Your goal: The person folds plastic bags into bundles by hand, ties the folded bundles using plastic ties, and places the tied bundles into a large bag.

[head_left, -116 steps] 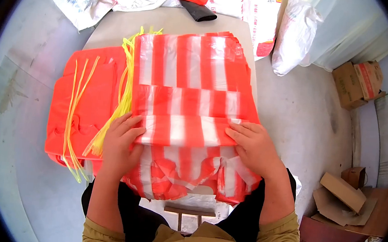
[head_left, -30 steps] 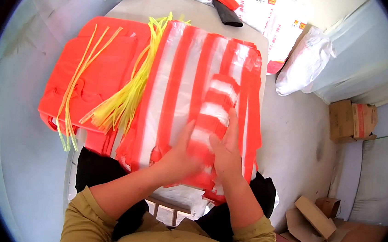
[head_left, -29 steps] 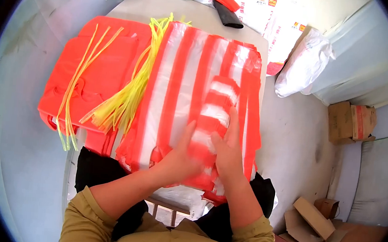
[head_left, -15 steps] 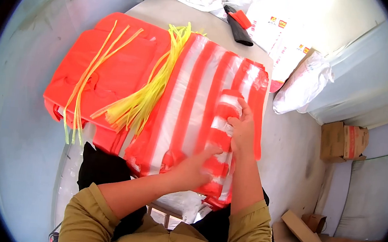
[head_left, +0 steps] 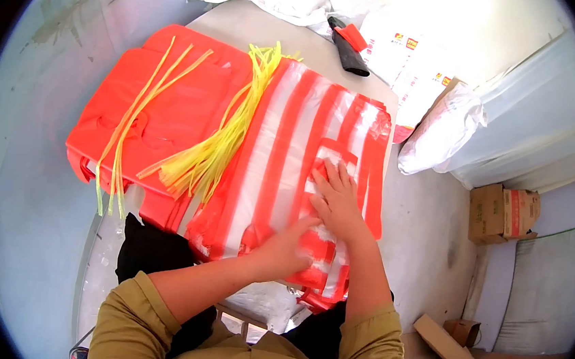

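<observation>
A stack of red-and-white striped plastic bags (head_left: 285, 131) covers the right part of the table, with a narrow folded striped plastic bag (head_left: 323, 244) lying on top near its right side. Flat on the upper half of that folded bag rests my right hand (head_left: 337, 201), fingers spread. My left hand (head_left: 284, 251) is at its lower left edge, thumb apart from the fingers, whose tips are slightly blurred. Left of the stack lies a bunch of yellow plastic strips (head_left: 226, 140).
Plain red plastic bags (head_left: 166, 80) are piled at the left with a few loose yellow strips (head_left: 123, 138) across them. A black object with a red band (head_left: 348, 47) lies at the back of the table (head_left: 260, 23). Cardboard boxes (head_left: 503, 213) and a white sack (head_left: 442, 128) stand at the right.
My right hand has gone from gripping the folded bag's right edge to lying spread on top of it. The folded bag looks flatter. My left hand has barely moved.
</observation>
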`<state>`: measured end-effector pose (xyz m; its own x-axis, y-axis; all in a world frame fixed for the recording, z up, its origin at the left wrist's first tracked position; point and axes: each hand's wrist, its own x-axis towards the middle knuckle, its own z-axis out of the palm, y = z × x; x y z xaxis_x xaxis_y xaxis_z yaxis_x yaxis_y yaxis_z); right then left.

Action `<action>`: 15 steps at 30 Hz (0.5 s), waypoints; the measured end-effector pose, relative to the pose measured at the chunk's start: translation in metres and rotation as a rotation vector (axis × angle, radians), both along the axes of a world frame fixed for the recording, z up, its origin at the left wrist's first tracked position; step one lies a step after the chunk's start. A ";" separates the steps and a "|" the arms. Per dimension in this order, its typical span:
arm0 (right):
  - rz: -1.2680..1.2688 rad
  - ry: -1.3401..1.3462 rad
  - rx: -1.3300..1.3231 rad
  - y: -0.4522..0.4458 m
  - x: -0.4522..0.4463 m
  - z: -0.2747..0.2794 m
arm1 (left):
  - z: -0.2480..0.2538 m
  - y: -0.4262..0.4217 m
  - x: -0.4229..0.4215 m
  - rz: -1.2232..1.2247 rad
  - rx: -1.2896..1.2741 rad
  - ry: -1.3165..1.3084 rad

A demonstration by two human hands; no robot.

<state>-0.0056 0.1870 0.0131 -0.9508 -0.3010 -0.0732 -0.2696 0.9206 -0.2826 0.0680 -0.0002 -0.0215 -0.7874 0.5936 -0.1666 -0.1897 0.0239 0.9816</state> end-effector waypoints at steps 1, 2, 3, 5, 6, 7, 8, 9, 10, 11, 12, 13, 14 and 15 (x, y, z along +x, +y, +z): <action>-0.011 0.000 0.019 0.002 -0.006 -0.004 | 0.001 -0.001 0.000 0.024 0.029 0.010; -0.019 0.080 -0.074 0.010 -0.014 -0.019 | 0.006 -0.004 -0.001 -0.020 -0.003 -0.076; -0.031 0.157 -0.167 0.024 -0.022 -0.041 | 0.028 -0.011 -0.006 -0.067 -0.034 -0.164; -0.204 0.140 -0.493 0.029 -0.019 -0.040 | 0.038 -0.015 -0.007 -0.097 -0.030 -0.231; -0.359 0.039 -0.724 0.022 -0.009 -0.017 | 0.036 -0.015 -0.007 -0.075 0.007 -0.211; -0.516 -0.066 -0.952 0.018 0.000 -0.005 | 0.033 -0.015 -0.006 -0.052 0.043 -0.192; -0.548 -0.058 -0.962 0.025 0.008 -0.010 | 0.031 -0.015 -0.006 -0.039 0.072 -0.209; -0.581 -0.048 -0.972 0.037 0.018 -0.018 | 0.028 -0.015 -0.006 -0.027 0.101 -0.224; -0.616 -0.037 -0.982 0.041 0.028 -0.017 | 0.026 -0.015 -0.006 -0.017 0.131 -0.239; -0.639 -0.136 -0.988 0.044 0.038 -0.014 | 0.022 -0.014 -0.006 0.002 0.138 -0.173; -0.663 -0.235 -0.993 0.040 0.049 0.001 | 0.016 -0.013 -0.005 0.019 0.147 -0.108; -0.687 -0.333 -0.995 0.038 0.058 0.012 | 0.011 -0.012 -0.004 0.036 0.157 -0.043; -0.672 -0.351 -0.979 0.035 0.061 0.015 | 0.007 -0.012 -0.004 0.017 0.202 -0.075; -0.661 -0.354 -1.012 0.028 0.062 0.017 | 0.012 -0.013 -0.004 -0.004 0.198 -0.113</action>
